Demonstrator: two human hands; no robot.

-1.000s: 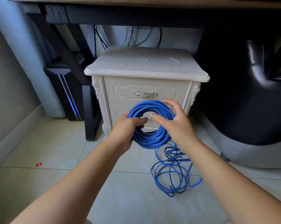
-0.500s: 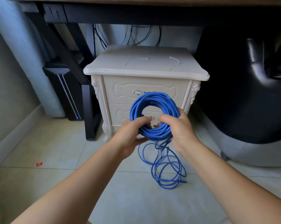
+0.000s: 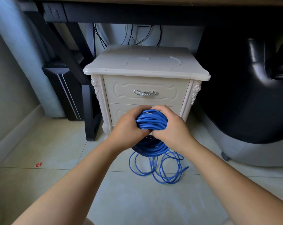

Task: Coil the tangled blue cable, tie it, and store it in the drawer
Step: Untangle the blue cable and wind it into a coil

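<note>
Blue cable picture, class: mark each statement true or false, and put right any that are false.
1. The left hand and the right hand both grip the blue cable coil. True.
2. All the cable is wound into the coil. False: loose loops lie on the floor.
3. The top drawer stands open. False: it is closed.
4. A small red scrap lies on the floor. True.

1. A home room, seemingly a study or bedroom corner;
2. a carved cream nightstand, silver handle on its upper drawer, stands on a pale tiled floor;
3. a dark desk overhead, with a computer tower and a black leather chair on either side.
</note>
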